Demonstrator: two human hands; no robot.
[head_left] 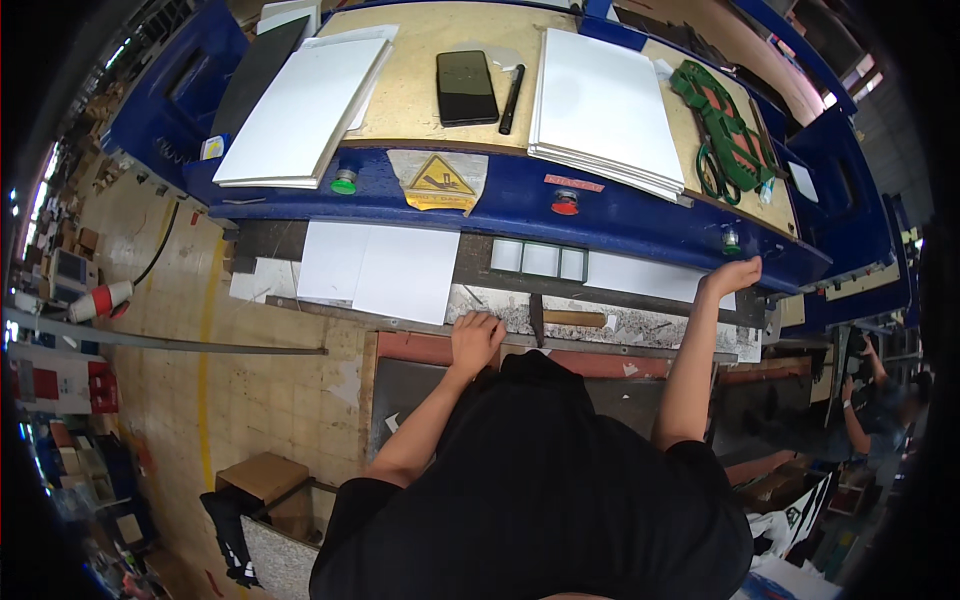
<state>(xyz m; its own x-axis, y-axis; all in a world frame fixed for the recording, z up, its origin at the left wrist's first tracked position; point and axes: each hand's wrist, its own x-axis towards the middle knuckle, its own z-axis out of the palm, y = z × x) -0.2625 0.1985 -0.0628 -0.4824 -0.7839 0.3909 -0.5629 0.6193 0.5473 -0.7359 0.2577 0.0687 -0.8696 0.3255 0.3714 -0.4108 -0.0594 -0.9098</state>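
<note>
- Right hand (735, 277), fingers bunched, is just below the right-side green button (730, 241) on the blue beam (650, 222); we judge pressing in hand.
- Left hand (478, 340), fingers curled, grip we cannot tell; next move calls for clearance.

On the desk (410, 105), between the left stack (305, 110) and the right stack (605, 110), lie a phone (466, 88) and, to its right, a pen (512, 100). Lower down, sheets (405, 275) lie left of a frame (559, 263); the right hand (736, 276) is just below a button (730, 240).

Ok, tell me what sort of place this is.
Probably a factory, perhaps one handling paper or card: a blue machine, a warning sign on its front, and stacked white sheets on top.
</note>
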